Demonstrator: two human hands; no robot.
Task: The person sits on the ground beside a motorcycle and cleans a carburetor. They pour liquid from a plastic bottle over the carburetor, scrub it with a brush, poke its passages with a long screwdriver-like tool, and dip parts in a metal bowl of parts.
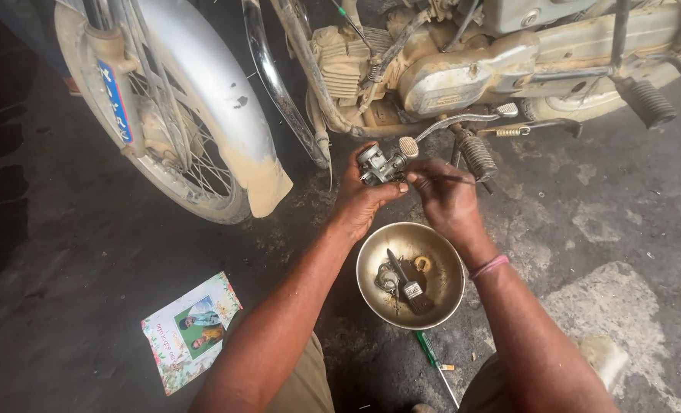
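**Carburettor in hand above a metal bowl, workshop floor**

Item 1. Left hand [359, 195]: fingers closed around a small grey metal carburettor [381, 164], holding it up clear of the floor, just in front of the motorcycle's engine [401, 69].

Item 2. Right hand [445, 195]: fingers pinched narrow on a thin dark tool [451, 179], its tip set against the side of the carburettor. A pink band [490, 266] sits on the wrist.

Item 3. Metal bowl [447, 298]: round, dull and stained, standing on the floor directly below both hands, between the person's forearms. Inside lie several small parts, among them a ring-shaped piece and a dark flat-ended piece; their exact kind cannot be told.

Item 4. Screwdriver [435, 365]: green handle, lying on the floor just beside the near rim of the bowl.

Item 5. Printed card [190, 330]: flowered border, lying flat on the floor well to the left of the bowl.

Item 6. Motorcycle: dusty, standing along the far side of the floor; front wheel [157, 130] and silver mudguard [218, 99] at the left, footrest [478, 157] just behind the right hand.

Item 7. Floor [73, 252]: dark, oil-stained concrete with paler patches at the right.
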